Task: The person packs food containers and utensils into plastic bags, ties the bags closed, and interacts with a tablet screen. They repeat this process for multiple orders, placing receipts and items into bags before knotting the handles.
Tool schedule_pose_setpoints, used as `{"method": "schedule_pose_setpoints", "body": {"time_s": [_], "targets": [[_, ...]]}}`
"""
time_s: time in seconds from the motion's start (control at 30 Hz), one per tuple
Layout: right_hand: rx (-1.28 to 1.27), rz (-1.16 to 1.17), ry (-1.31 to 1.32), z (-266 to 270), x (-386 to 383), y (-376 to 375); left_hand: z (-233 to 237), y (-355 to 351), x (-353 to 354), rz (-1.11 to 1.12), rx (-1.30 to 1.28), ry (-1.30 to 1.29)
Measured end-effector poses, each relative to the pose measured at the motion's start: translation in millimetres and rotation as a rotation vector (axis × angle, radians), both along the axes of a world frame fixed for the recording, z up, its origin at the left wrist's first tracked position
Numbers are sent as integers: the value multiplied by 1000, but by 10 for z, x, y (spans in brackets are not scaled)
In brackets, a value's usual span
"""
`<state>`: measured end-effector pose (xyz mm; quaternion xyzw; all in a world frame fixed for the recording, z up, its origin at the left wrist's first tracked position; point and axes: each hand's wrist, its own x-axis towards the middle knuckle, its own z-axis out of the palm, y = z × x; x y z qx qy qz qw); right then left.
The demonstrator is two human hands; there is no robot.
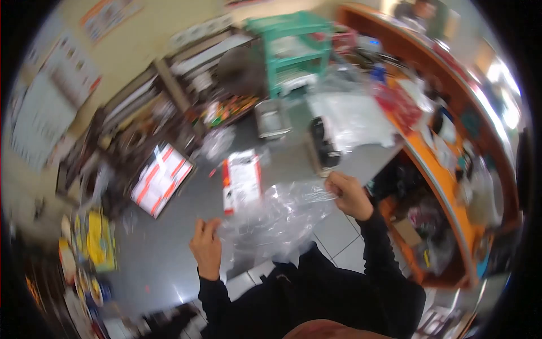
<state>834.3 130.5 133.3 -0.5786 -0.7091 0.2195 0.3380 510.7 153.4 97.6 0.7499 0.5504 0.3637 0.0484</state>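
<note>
Both my hands grip one clear plastic bag [276,217], stretched between them above the grey floor. My left hand [206,247] pinches its lower left edge. My right hand [347,195] is closed on its upper right edge. Both arms wear black sleeves. Just beyond the bag a white and red flat packet [243,179] lies on the floor. The picture is blurred by motion.
A red and white box [161,178] lies at left. A metal tray [272,118], more clear plastic sheets [353,116] and a teal cart [293,48] stand farther off. An orange counter [446,175] with clutter curves along the right. Shelves [147,107] line the left wall.
</note>
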Motion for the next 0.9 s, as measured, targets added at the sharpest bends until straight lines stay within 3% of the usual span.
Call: {"method": "schedule_pose_setpoints", "body": {"time_s": [0.03,0.1,0.13,0.17,0.2,0.27,0.3,0.33,0.4,0.47,0.5,0.57,0.6,0.77,0.8,0.83,0.9], "targets": [[231,-53,-114,103,-194,60,20,-70,-58,180,106,25],[720,-179,-278,161,-680,156,47,-66,-111,252,201,-132],[805,-49,-273,22,-873,77,-118,-156,-124,139,-51,-517],[373,484,225,-197,-994,-12,-267,-233,-108,6,-276,-912],[722,852,-14,-27,-1261,-2,-60,-350,-44,-112,-622,-1121],[-84,692,-414,-552,-1570,79,-191,-660,-188,37,-514,-1481],[50,680,-390,-758,-1491,237,-19,-746,-408,241,-225,-1283],[5,810,-449,-652,-1498,326,161,-827,-667,426,49,-1057],[-107,1075,-543,-451,-1511,500,100,-916,-876,754,355,-73],[-316,1501,-25,-1016,-1428,491,242,-969,-980,891,297,5],[-268,1763,-72,-1026,-1361,679,333,-980,-964,941,205,118],[-503,1912,86,3,-1525,1188,306,-1135,-961,812,-111,140],[-525,1615,18,193,-1408,1521,276,-1215,-975,738,-261,150],[-98,1531,-940,-536,-1506,2171,-26,-1584,-900,372,-730,-474],[334,1702,-919,-693,-1515,2086,-29,-1637,-900,310,-777,-554],[468,1788,-877,-844,-1539,2076,-25,-1693,-896,250,-824,-631],[491,1797,-994,-936,-1713,2074,16,-1807,-836,235,-681,-976]]}}
